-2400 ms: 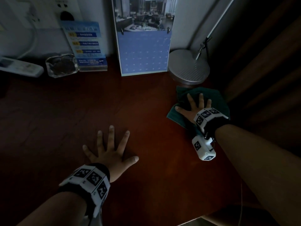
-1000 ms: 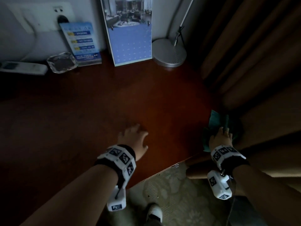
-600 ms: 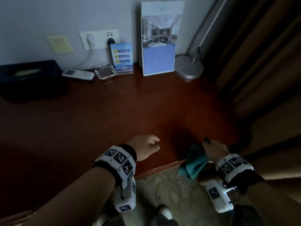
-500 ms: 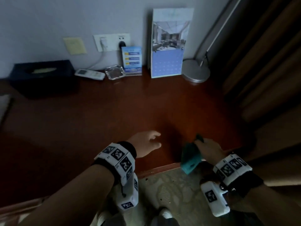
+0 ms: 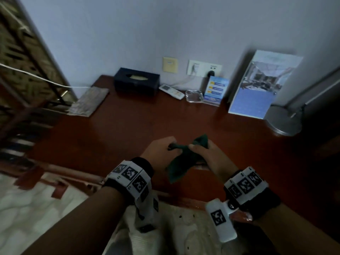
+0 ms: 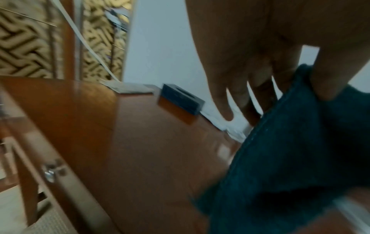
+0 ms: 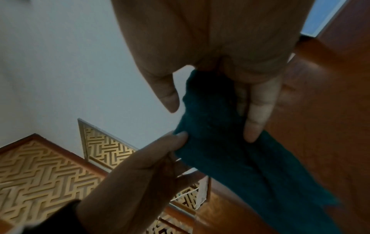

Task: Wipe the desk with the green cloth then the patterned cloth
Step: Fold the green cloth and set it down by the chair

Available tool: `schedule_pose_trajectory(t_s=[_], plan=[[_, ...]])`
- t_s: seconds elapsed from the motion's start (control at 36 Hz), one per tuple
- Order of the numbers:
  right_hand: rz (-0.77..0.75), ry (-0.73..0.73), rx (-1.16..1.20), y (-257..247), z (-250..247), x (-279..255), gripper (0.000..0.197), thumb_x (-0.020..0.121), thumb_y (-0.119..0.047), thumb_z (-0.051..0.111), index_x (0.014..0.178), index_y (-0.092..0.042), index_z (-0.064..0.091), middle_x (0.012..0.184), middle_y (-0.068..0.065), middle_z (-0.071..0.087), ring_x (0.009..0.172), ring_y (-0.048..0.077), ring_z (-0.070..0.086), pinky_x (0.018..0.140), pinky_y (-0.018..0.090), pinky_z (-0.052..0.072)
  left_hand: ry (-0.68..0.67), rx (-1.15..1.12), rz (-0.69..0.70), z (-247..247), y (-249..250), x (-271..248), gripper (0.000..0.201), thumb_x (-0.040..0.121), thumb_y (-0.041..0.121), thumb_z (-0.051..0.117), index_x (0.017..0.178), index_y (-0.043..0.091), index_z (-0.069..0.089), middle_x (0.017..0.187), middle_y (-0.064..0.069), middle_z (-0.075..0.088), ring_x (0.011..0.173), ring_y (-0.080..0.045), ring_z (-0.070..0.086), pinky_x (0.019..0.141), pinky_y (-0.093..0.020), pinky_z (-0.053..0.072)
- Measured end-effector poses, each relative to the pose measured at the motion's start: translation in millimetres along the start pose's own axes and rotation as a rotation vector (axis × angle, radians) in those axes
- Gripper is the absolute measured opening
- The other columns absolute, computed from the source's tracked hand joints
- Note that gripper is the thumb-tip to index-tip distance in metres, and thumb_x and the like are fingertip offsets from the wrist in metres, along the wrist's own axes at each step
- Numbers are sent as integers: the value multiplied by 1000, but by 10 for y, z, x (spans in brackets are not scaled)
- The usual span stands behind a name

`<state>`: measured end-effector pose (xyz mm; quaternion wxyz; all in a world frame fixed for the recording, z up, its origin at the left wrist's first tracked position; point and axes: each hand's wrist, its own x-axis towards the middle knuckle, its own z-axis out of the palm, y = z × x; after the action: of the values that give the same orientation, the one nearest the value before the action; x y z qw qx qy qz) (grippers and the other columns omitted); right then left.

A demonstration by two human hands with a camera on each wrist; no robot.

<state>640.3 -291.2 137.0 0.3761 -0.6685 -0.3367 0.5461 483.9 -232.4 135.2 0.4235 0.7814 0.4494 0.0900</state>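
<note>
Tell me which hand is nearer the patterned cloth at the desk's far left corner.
Left. The left hand is on the patterned cloth's side; the right hand is farther right. Both grip the green cloth.

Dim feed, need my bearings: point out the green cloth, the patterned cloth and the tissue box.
green cloth [image 5: 181, 167]: head view, hanging middle fold.
patterned cloth [image 5: 88, 101]: head view, centre, lying at the desk's far left.
tissue box [image 5: 137, 83]: head view, front face.

Left wrist view blurred throughout; cloth [image 6: 290, 158] cut off at right and lower edges. Lamp [image 5: 284, 122] arm cut off at right edge, head view. Leaflet [image 5: 215, 91] print too small to read.
</note>
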Motion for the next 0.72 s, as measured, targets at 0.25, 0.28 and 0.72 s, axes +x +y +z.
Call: schedule_pose_trajectory(t_s=[0.25,0.28,0.72], plan=[[-340,-54,-489,-198,582,256,24,74,-20,76,75,-8,56,87,3,53,79,14,55,68,29,45,286,-307,15,-910,-536,-409,25,94,13,46,73,14,32,68,-4,31,60,-14,31,60,-30,28],[-373,-2,-608,-201,687,308,28,71,-24,79,72,-7,56,95,3,47,91,16,47,78,31,42,283,-316,18,-1005,-616,-447,24,94,13,46,74,14,33,68,-4,32,60,-15,32,60,-30,29],[-262,-212,-446,-729,2618,713,57,74,-5,77,106,-34,40,97,7,61,86,18,62,73,33,56,408,-458,43,-2614,-2133,-978,17,92,10,56,85,23,65,90,1,66,86,-10,62,75,-24,48]])
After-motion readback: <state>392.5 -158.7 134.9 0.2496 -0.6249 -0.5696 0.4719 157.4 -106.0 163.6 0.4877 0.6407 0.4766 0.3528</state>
